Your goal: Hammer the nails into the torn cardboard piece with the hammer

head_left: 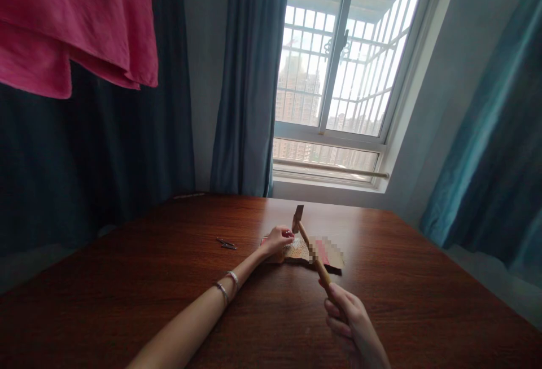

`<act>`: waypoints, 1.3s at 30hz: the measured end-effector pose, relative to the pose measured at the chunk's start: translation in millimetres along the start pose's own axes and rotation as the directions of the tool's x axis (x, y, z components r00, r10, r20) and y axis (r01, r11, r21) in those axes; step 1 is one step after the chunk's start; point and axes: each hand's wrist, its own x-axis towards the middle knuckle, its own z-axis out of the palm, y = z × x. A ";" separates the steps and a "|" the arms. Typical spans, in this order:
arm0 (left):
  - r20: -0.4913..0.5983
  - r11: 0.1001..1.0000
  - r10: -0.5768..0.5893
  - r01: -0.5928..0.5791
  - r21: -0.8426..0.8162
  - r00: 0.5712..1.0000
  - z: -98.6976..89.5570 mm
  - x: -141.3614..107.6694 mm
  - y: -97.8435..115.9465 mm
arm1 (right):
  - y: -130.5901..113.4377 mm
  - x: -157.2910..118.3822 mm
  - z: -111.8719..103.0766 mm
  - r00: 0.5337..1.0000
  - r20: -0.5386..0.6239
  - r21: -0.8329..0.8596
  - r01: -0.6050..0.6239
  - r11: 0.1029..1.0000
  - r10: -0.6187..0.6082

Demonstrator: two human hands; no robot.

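Observation:
My right hand [348, 313] is wrapped round the lower part of a wooden handle. It belongs to a hammer [322, 272], whose metal head is raised just beyond the fingertips of my left hand [278, 239]. Those fingers are pinched together over a piece of crumpled cardboard [297, 251] lying on the table; whatever is between them is too small to make out. The right part of the cardboard is pinkish and blurred out, and the handle crosses in front of it. A few thin dark metal pieces, looking like nails [227, 244], lie left of my left hand.
Everything lies on a brown wooden table [169, 279]. Beyond its far edge is a barred window [334, 75], with blue curtains [249, 87] to either side. A pink cloth [84, 25] hangs at the upper left.

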 end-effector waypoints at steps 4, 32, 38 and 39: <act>0.006 1.000 0.001 -0.001 -0.015 1.000 -0.6 0.0 0.3 | -1.5 -1.1 -3.3 0.999 -0.047 -0.004 0.024 1.000 -0.024; -0.041 0.603 -0.674 0.582 0.546 0.737 -192.6 -49.7 -24.7 | -6.4 -28.0 -164.5 0.650 -0.553 -0.776 -0.175 0.606 -0.521; -0.124 0.593 -0.692 0.658 0.465 0.712 -191.3 -58.4 -33.3 | -2.4 -22.6 -170.4 0.672 -0.561 -0.775 -0.224 0.591 -0.482; -0.139 0.599 -0.682 0.658 0.457 0.718 -190.8 -59.0 -35.0 | -1.8 -22.4 -169.9 0.682 -0.553 -0.782 -0.228 0.579 -0.479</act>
